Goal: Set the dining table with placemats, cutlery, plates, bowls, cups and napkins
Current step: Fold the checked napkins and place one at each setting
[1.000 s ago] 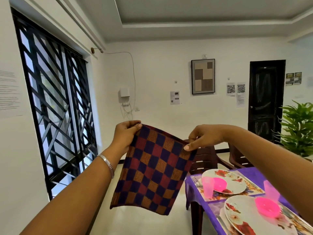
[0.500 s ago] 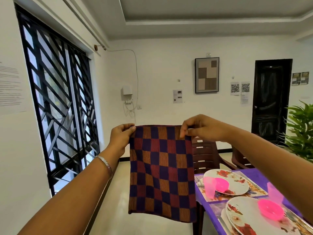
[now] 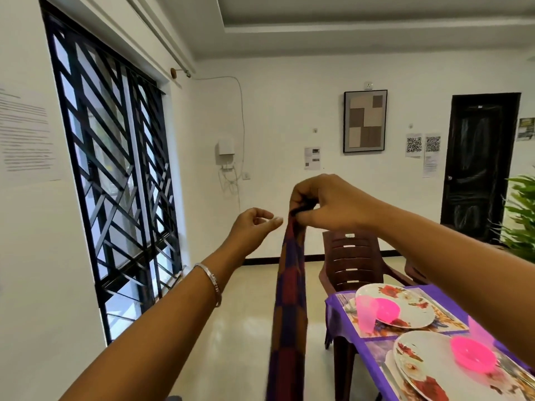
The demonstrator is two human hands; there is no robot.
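The head camera shows both arms raised in front of a white wall. The right hand (image 3: 330, 202) is bunched around the top of a checked napkin (image 3: 291, 299), fingers and thumb curled and pinching the gathered cloth. The napkin hangs straight down from that grip as a narrow folded strip of dark purple, red and orange squares, free in the air and to the left of the table, its lower end running out of the bottom of the picture.

The left hand (image 3: 254, 224) is just beside the napkin's upper part, not gripping it; its fingers are loosely curled with the thumb stretched toward the cloth, and it holds nothing. A thin metal bangle (image 3: 210, 280) sits on the left wrist.

At lower right stands the table, covered with a purple tablecloth (image 3: 333, 306). On it lie patterned placemats (image 3: 450, 321). The farther placemat bears a white floral plate (image 3: 411, 306) with a pink bowl (image 3: 388, 309) on it and a translucent pink cup (image 3: 366, 314) just in front of the bowl. The nearer setting has another floral plate (image 3: 428, 366) carrying a second pink bowl (image 3: 473, 354). Cutlery at the plate edges is too blurred to make out.

A dark brown plastic chair (image 3: 351, 260) stands at the far end of the table. A barred window (image 3: 115, 169) fills the left wall, a framed picture (image 3: 365, 121) hangs on the far wall, and a black door (image 3: 480, 169) is at right with green plant leaves (image 3: 521, 221) beside it.
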